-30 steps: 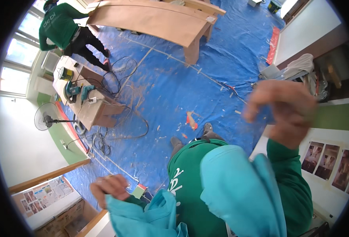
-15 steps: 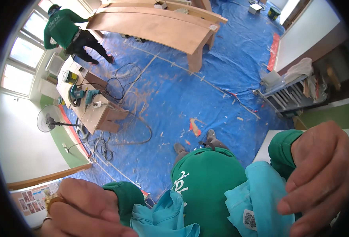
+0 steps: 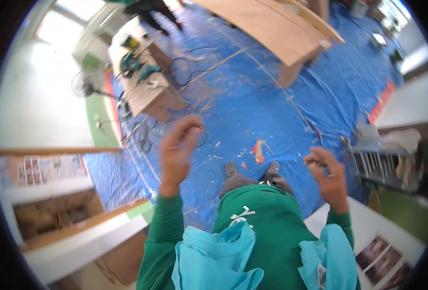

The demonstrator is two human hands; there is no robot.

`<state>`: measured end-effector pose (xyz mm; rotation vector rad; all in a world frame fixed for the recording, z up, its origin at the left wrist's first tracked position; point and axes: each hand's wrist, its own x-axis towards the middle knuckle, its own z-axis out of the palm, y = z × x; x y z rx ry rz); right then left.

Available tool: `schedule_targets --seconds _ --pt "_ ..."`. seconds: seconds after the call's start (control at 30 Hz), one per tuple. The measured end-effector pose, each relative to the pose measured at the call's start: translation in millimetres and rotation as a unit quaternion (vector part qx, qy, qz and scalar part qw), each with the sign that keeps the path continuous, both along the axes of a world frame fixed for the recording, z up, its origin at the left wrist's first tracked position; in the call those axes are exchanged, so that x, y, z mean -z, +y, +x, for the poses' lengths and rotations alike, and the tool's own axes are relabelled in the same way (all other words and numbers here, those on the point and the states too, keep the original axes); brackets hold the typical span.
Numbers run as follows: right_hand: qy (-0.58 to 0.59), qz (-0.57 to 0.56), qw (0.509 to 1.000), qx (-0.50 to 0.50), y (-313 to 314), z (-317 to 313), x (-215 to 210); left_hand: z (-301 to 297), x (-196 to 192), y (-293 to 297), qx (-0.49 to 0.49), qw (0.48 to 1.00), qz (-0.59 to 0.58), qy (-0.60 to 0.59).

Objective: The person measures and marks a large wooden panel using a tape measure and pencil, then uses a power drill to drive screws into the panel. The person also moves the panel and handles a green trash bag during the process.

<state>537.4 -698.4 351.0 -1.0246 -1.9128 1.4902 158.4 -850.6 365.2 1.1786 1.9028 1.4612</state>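
Note:
My left hand (image 3: 179,151) is raised in front of me, fingers loosely curled, holding nothing. My right hand (image 3: 328,174) is also up at the right, fingers bent and apart, empty. Both arms wear green sleeves. A light blue cloth (image 3: 214,256) hangs on my chest in two flaps, the other flap (image 3: 327,261) at the right; neither hand touches it. Below me are my green top (image 3: 262,217) and my two shoes (image 3: 250,169) on the blue floor sheet (image 3: 252,101).
An orange tool (image 3: 258,151) lies on the sheet just ahead of my feet. A low wooden bench with power tools (image 3: 143,82), cables (image 3: 143,135) and a fan (image 3: 85,84) stand at the left. Large wooden panels (image 3: 272,29) rest ahead. A metal rack (image 3: 378,159) is at the right.
Both hands have let go of the blue cloth and moved away from the camera, up and forward, now empty. The view has tilted so the floor fills more of it.

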Motion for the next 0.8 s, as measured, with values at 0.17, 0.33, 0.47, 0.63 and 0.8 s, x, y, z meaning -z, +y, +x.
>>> schedule_targets --seconds 0.17,0.33,0.47,0.63,0.8 --pt "-0.364 -0.202 0.909 -0.026 -76.1 104.4 334.3 75.2 283.2 -176.0 -0.073 0.883 -0.460 -0.059" --pt "-0.439 -0.200 0.855 -0.192 -108.5 182.1 430.1 158.9 306.7 -224.1 -0.172 0.767 -0.502 -0.360" --pt "-0.548 -0.057 0.803 -0.225 -35.8 167.1 458.3 151.8 355.2 -266.3 -0.179 0.730 -0.543 -0.375" --pt "-0.483 -0.052 0.871 -0.079 85.3 87.6 432.9 73.2 391.8 -251.1 -0.138 0.729 -0.568 -0.355" --pt "-0.368 -0.163 0.911 0.091 130.9 -49.9 361.5 -94.2 406.2 -177.0 -0.242 0.732 -0.451 -0.449"
